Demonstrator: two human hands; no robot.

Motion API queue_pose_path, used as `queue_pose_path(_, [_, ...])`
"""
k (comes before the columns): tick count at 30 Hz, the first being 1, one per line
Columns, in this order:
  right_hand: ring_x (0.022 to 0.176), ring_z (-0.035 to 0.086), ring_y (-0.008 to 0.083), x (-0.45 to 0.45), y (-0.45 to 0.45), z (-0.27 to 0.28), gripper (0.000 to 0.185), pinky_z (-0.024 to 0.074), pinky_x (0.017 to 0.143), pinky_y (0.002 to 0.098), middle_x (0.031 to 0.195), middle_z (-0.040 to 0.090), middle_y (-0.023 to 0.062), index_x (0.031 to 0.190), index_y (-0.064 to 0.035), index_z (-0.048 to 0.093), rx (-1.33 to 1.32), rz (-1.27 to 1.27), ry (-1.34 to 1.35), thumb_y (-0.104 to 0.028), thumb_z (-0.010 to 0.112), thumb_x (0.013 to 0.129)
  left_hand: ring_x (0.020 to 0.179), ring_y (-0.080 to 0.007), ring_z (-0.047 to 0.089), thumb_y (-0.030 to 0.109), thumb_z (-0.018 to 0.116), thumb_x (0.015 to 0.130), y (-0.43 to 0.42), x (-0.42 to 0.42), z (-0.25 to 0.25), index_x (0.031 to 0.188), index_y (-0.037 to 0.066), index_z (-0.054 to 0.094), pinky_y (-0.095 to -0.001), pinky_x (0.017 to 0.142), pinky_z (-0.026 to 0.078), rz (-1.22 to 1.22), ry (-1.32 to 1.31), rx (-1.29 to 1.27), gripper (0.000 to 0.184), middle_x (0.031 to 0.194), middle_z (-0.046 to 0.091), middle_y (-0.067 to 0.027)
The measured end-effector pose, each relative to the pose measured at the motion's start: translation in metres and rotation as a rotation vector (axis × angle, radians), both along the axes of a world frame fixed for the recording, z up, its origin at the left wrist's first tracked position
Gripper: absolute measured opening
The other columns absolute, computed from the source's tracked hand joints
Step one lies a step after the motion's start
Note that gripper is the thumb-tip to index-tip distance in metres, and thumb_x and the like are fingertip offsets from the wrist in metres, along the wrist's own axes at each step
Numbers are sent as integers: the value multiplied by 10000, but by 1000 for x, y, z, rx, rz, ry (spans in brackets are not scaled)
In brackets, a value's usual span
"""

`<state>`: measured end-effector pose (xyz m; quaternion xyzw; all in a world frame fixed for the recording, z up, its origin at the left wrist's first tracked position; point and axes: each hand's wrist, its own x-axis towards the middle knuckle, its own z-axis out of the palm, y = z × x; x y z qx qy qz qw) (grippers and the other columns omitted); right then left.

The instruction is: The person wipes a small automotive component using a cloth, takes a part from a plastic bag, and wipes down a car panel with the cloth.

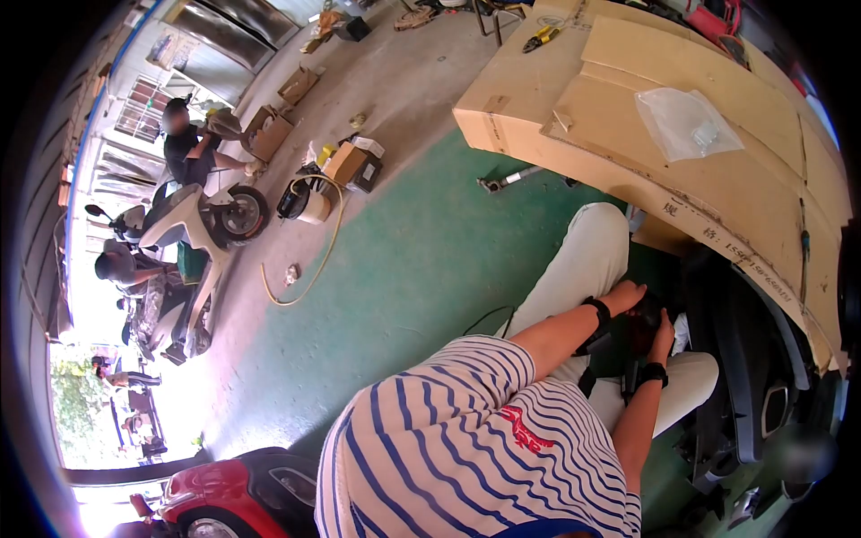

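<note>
Both hands are close together above the lap, at a dark object (644, 314) that is too shadowed to make out. My left hand (626, 296) is closed at its upper left side, with a black band on the wrist. Below and to the right, my right hand (663, 334) has its fingers closed against the same dark object; this wrist wears a black band too. Black plastic vehicle parts (740, 359) lie just right of the hands.
Large cardboard (610, 99) bears yellow-handled pliers (541, 38) and a clear plastic bag (689, 124). A metal tool (513, 179) lies on the green floor. Two people (184, 148) are by scooters (193, 215) at the left. A red vehicle (224, 493) stands at the lower left.
</note>
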<state>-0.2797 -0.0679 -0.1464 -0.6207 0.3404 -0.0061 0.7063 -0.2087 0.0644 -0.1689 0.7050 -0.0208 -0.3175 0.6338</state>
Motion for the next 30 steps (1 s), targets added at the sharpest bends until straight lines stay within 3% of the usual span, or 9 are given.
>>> queue_pose_path(5, [771,600,224,-6,-10,-18,385,442,727,319,880,644,148,909,70,610,-136,103,2,-299,509,866,516,-308,577,299,332,924,-1,0,-6,663,-64,578,-385,544,480,-51,4,95,510,619,600,-197])
queue_pose_path(7, [805,599,332,-6,-19,-48,353,436,732,368,895,622,229,905,61,606,-546,369,-162,-264,475,863,689,-372,598,307,337,915,-2,1,-12,664,-63,589,-424,648,473,-106,-496,233,513,757,613,-251])
queue_pose_path(10, [833,550,410,-5,-18,-78,273,421,697,424,877,577,269,849,54,596,-589,607,-30,-167,435,845,828,-432,559,304,349,911,-7,0,-16,747,-64,594,-462,721,444,-289,-359,268,472,822,595,-273])
queue_pose_path(13, [823,546,411,-7,-20,-91,226,426,663,423,849,574,263,806,47,577,-992,930,-203,-116,420,818,652,-364,574,329,349,928,-8,0,-19,739,-32,570,-436,588,431,-338,-361,198,464,683,585,-216])
queue_pose_path(14, [800,561,388,-6,-22,-90,235,436,665,401,848,582,253,830,44,578,-898,891,-222,-125,414,827,652,-364,574,329,349,928,-8,3,-19,739,-32,570,-436,588,431,-334,-362,195,464,683,585,-216])
queue_pose_path(16, [777,576,365,-2,-18,-73,245,445,667,379,846,591,244,854,41,579,-810,855,-240,-133,407,835,486,-226,478,372,348,943,-7,10,-8,728,16,519,-356,472,369,-104,160,-95,449,567,492,-102])
queue_pose_path(19, [766,596,264,-3,-12,-45,281,457,700,332,871,620,179,927,37,582,-458,691,-244,-158,388,867,446,-125,353,406,344,946,-5,10,9,709,59,477,-284,432,293,-7,193,-320,441,556,402,-20])
queue_pose_path(21, [809,581,187,-8,2,-19,312,456,742,298,911,628,109,987,30,577,174,375,-76,-190,375,898,509,-123,369,434,358,936,1,7,22,755,67,475,-286,483,324,-9,187,-301,426,602,402,-8])
queue_pose_path(30, [903,582,199,-17,-2,-30,250,488,776,346,1011,606,106,1054,9,557,45,404,-351,-133,444,882,762,-161,495,443,348,938,-3,8,17,929,12,521,-303,697,435,-4,-48,-238,465,812,534,-73])
